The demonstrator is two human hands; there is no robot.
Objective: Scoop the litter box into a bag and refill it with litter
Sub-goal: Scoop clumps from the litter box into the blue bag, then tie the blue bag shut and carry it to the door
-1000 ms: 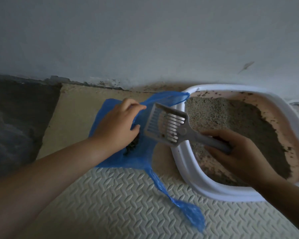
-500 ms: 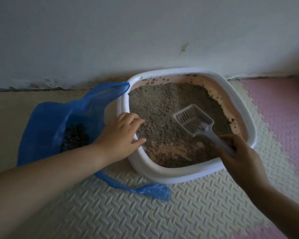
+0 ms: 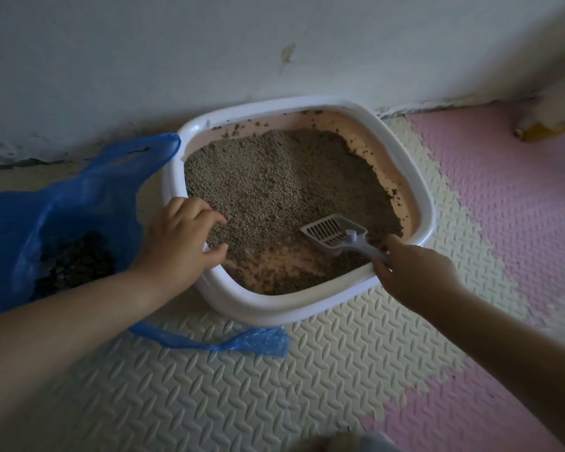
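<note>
Scooping stage, judged in progress, with the refill apparently not yet begun. Nearest lies the floor mat (image 3: 209, 386), cream foam embossed in a leaf-like pattern. On it stands the litter box (image 3: 274, 308), a rounded white plastic tub with a pinkish inner wall. The right hand (image 3: 414, 272) is clamped on the handle of the scoop (image 3: 331, 234), a pale slotted shovel lying empty on the litter (image 3: 274, 190). The left hand (image 3: 180, 243) lies over the near-left rim with its fingers bent inward (true grip cannot be told). The grains are grey-brown, heaped rearward and thinned to bare floor in front. The bag (image 3: 62, 207), thin crinkled blue film touching the box's left side, gapes open and holds dark clumps (image 3: 75, 265). The next move probably calls for driving the blade under the grains, sifting, then carrying it level leftward.
</note>
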